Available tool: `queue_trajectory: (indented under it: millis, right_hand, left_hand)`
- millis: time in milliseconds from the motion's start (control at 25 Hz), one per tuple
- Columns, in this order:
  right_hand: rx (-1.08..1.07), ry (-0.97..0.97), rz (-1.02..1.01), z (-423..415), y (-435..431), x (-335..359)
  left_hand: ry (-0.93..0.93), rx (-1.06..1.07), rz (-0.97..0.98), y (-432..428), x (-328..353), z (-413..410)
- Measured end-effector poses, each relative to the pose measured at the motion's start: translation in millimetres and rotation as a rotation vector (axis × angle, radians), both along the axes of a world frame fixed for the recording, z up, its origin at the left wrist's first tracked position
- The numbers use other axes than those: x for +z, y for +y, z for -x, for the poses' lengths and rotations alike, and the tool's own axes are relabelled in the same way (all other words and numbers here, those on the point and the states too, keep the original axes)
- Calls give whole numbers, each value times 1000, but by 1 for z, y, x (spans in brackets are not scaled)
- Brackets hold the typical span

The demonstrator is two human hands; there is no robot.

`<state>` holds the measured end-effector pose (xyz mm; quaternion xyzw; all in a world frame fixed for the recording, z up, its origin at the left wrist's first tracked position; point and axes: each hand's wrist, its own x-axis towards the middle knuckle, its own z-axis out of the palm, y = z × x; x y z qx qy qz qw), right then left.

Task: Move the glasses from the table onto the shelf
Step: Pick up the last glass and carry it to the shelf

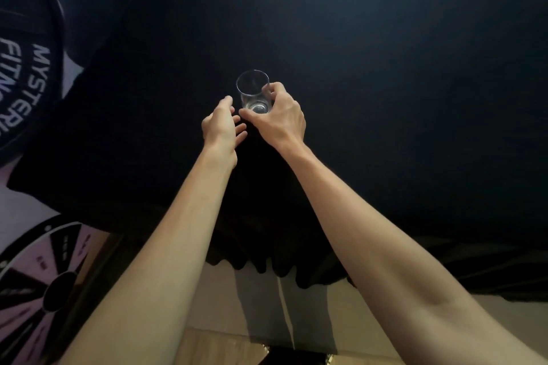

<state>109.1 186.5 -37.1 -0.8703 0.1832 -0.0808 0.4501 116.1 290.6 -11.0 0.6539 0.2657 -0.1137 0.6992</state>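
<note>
Fingers of our right hand point(277, 118) are wrapping the clear, upright, cylindrical drinking glass point(253, 91), gripping it near its base on the black cloth-covered table point(385, 68). Our left hand point(221, 124) is hovering just beside it, fingers loosely spread, holding nothing.

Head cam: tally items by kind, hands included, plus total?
Clear drinking glass: 1, gripped by the right hand
Hands: 2, right hand, left hand open beside it
Black-draped table: 1
Total: 4
</note>
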Motion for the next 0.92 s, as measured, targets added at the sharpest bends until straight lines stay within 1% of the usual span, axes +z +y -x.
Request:
queue_trajectory:
  millis: [80, 160, 440, 560, 760, 920]
  right_hand:
    - [4, -35, -44, 12, 3, 2]
    - [56, -59, -99, 30, 9, 3]
    - [280, -71, -165, 110, 37, 8]
    - [444, -80, -170, 141, 50, 12]
    - [733, -80, -191, 200, 93, 21]
    - [947, -26, -282, 261, 137, 31]
  left_hand:
    - [8, -13, 18, 1, 2, 3]
    - [20, -10, 51, 6, 5, 16]
    - [64, 91, 37, 38, 9, 103]
    - [25, 223, 36, 54, 11, 150]
    - [-37, 500, 47, 93, 14, 242]
    - [-67, 712, 89, 133, 23, 323]
